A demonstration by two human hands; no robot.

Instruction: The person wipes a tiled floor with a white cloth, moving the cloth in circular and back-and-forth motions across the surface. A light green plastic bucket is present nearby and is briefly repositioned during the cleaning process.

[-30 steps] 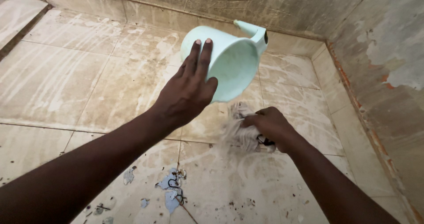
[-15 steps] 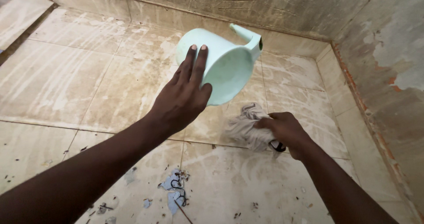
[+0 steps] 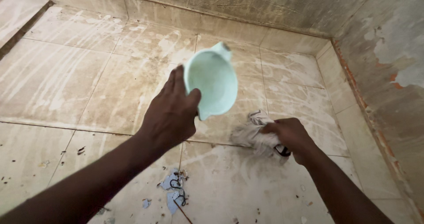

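Note:
My left hand (image 3: 170,111) grips a pale green plastic jug (image 3: 212,80) by its rim, tipped over so its open mouth faces me, above the dirty tiled floor. The jug's handle points away, blurred. Just right and below it, my right hand (image 3: 289,135) is closed on a crumpled grey-white rag (image 3: 251,133) pressed against the floor tiles. The jug hangs a short way above and left of the rag, not touching it.
Stained beige floor tiles (image 3: 79,74) streaked with white smears stretch left and back. Rough concrete walls (image 3: 388,52) close in at the back and right. Blue paint flakes with a dark wire loop (image 3: 174,186) and small debris lie near my left forearm.
The jug has swung down and rolled so its mouth faces me more fully, with its handle turned away. My right hand and the rag have shifted slightly down and right across the tile.

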